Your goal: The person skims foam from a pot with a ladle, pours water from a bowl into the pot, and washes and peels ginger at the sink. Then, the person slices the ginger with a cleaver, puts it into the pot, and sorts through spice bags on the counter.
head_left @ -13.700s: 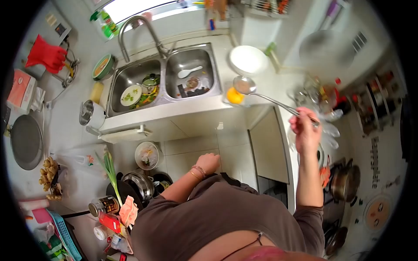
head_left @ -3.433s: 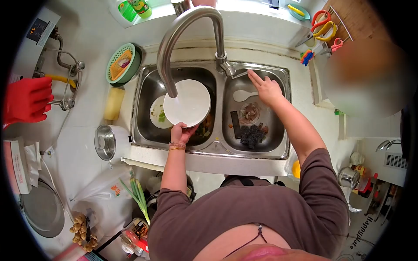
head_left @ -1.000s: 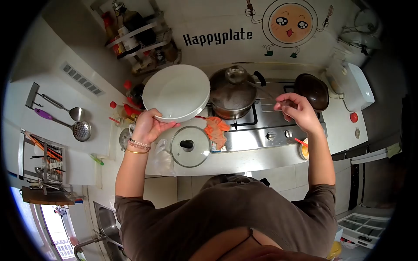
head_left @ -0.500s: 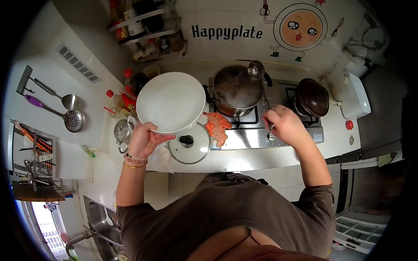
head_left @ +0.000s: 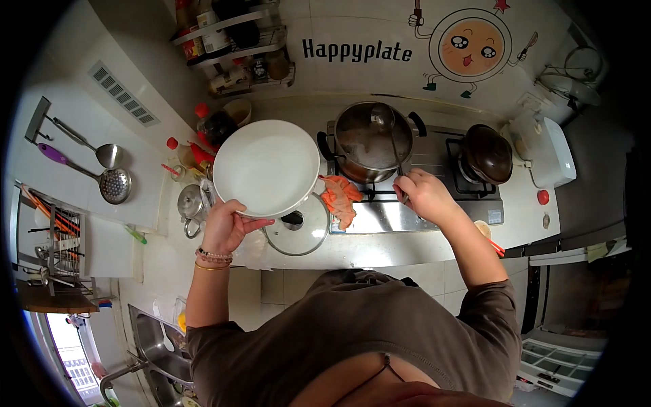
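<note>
My left hand grips the near rim of a large white bowl, holding it above the counter. My right hand is closed around the handle of a metal ladle, whose head is over or in the dark liquid in a steel pot on the left burner. How deep the ladle sits I cannot tell. Under the bowl's near edge lies a glass lid with a black knob. An orange cloth rests between the lid and the stove.
A dark lidded pot stands on the right burner of the stove. Sauce bottles and a metal kettle-like pot are left of the bowl. Red sticks lie by my right forearm. A sink is at lower left.
The ladle head has moved left and now is inside the pot's outline, with my right hand shifted left. The bowl has dropped slightly lower in view.
</note>
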Tool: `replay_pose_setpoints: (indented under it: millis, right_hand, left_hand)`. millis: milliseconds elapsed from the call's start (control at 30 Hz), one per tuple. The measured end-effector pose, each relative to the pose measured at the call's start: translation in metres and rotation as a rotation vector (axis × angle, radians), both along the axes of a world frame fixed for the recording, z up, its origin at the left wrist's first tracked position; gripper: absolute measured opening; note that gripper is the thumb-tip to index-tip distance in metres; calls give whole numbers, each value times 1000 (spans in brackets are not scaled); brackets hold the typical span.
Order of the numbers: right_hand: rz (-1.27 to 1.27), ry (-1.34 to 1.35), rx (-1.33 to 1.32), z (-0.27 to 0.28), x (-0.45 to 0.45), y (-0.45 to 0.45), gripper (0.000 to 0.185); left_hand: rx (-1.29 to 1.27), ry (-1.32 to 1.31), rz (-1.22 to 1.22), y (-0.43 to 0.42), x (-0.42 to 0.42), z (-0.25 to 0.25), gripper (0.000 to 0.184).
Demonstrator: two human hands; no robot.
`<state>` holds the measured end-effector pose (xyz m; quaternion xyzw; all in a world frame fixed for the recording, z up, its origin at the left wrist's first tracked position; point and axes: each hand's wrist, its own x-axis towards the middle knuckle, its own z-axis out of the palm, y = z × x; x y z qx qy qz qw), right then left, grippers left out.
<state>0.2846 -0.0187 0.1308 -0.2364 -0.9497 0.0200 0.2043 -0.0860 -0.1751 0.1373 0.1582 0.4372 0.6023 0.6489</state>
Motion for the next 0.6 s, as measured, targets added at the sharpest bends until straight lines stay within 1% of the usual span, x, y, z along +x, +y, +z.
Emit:
replay_pose_setpoints:
  millis: [200,300,500,600]
  right_hand:
    - [-60,239,-86,0,-8,-2,13]
    - [-64,313,-140,4,-13,-5,11]
    - [-62,374,-218,5,-22,-9,11]
    - [-25,386,-178,2,-27,-9,11]
  left_hand:
    - [2,-12,13,-2,0,0,62]
    - [6,12,19,-3,1,1,60]
    - [24,9,21,-5,4,4,59]
    - [23,12,22,-6,3,3,59]
